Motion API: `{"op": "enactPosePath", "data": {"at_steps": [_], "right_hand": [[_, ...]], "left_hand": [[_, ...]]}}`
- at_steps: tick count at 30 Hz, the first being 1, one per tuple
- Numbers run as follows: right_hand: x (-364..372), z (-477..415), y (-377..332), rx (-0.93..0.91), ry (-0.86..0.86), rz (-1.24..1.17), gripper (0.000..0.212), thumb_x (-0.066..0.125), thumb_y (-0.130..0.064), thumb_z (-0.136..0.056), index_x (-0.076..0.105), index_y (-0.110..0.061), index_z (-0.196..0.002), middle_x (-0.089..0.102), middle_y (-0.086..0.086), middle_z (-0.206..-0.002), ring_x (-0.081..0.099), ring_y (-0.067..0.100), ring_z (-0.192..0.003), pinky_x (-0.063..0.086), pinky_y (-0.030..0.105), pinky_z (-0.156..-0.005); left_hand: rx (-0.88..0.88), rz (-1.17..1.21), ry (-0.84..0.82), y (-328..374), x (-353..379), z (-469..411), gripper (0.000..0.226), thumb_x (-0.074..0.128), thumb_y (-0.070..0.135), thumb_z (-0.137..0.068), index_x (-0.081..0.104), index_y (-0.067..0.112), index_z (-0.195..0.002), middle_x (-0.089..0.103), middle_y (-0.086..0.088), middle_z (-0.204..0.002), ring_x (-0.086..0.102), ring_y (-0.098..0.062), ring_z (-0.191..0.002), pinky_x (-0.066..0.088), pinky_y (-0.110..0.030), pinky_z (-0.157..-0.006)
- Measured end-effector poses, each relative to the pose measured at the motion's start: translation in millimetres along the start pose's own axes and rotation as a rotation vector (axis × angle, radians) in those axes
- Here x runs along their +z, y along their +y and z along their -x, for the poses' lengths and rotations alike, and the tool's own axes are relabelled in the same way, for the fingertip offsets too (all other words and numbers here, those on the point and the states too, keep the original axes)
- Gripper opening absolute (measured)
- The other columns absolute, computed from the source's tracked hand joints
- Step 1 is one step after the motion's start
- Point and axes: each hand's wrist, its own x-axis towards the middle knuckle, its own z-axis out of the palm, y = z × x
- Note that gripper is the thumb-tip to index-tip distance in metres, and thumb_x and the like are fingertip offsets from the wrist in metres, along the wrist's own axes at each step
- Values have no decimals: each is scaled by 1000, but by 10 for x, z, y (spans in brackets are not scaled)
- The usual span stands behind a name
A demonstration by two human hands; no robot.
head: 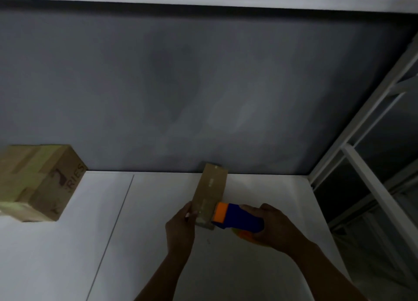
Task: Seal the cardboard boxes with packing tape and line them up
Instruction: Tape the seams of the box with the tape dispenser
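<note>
A small narrow cardboard box (211, 191) lies on the white table (67, 255), its far end near the wall. My left hand (181, 228) holds the box's near left edge. My right hand (269, 227) grips a blue and orange tape dispenser (237, 217), whose orange end presses on the box's near right end. A larger cardboard box (38, 183) with brown print and tape strips on top stands at the far left of the table.
A grey wall (203, 85) rises directly behind the table. A white metal frame (362, 165) stands at the right, past the table's right edge. A seam line (117, 221) runs across the tabletop between the two boxes.
</note>
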Motion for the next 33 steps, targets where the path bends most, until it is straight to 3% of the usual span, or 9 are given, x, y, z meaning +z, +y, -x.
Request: {"op": "enactPosePath", "data": {"at_steps": [2,5,7,10,13,15,20,26,33], "right_hand": [[11,4,-2,-1,8,7,79,67,-42,-83,18,-43,-145,37,-5,-98,43,9,-87,34,15,-75],[12,9,2,-10,18,34,76,65,-48,-83,21,-41,-146,38,-6,-99,44,8,-86,35,13,-75],[20,15,-2,-15,29,47,77,64,-53,-82,20,-44,-144,37,-7,-98,43,7,-85,35,12,-75],[52,48,-22,-5,39,61,80,64,-58,-81,12,-48,-142,35,-7,-97,40,7,-84,35,14,-75],[83,97,-48,-7,52,57,81,63,-59,-80,9,-50,-140,36,-7,-98,40,7,-85,36,15,-76],[81,130,-49,2,55,15,82,63,-60,-79,9,-50,-139,36,-8,-97,41,6,-86,35,13,-74],[54,206,76,1,59,-63,86,68,-56,-77,6,-52,-137,40,-10,-101,43,3,-89,32,3,-73],[-11,239,101,-4,30,-133,89,73,-43,-77,6,-50,-135,41,-10,-101,46,5,-90,32,0,-71],[-73,240,141,-40,40,-126,83,74,-45,-76,12,-56,-131,44,-9,-105,47,4,-93,34,1,-73]], "left_hand": [[-3,-17,-27,0,-9,-20,37,54,23,-97,56,12,-132,65,-3,-124,59,-3,-101,33,0,-81],[91,-170,-20,53,-67,-88,35,49,32,-98,61,16,-127,66,-3,-120,58,-4,-96,38,-2,-74],[235,-294,-19,88,-73,-175,34,45,31,-100,60,20,-129,56,-4,-136,53,-13,-119,42,-21,-97],[399,-362,-295,152,22,-319,56,24,49,-100,42,17,-143,19,-2,-157,15,-20,-146,13,-27,-115],[484,-489,-451,12,179,-417,104,-18,77,-72,15,19,-152,-10,4,-156,-10,-16,-147,-3,-37,-117],[484,-509,-434,-138,234,-458,101,-25,76,-71,4,25,-152,-19,10,-155,-19,-8,-143,-3,-44,-117],[487,-549,-432,-165,219,-421,80,-22,70,-78,-9,35,-148,-24,15,-154,-20,-6,-143,-7,-42,-113],[500,-573,-436,-139,213,-414,96,-29,76,-69,-7,30,-150,-22,12,-154,-20,-7,-142,-11,-41,-111],[514,-564,-438,-169,225,-443,81,-23,72,-76,-9,36,-148,-20,14,-156,-20,-5,-143,-12,-43,-112]]}}
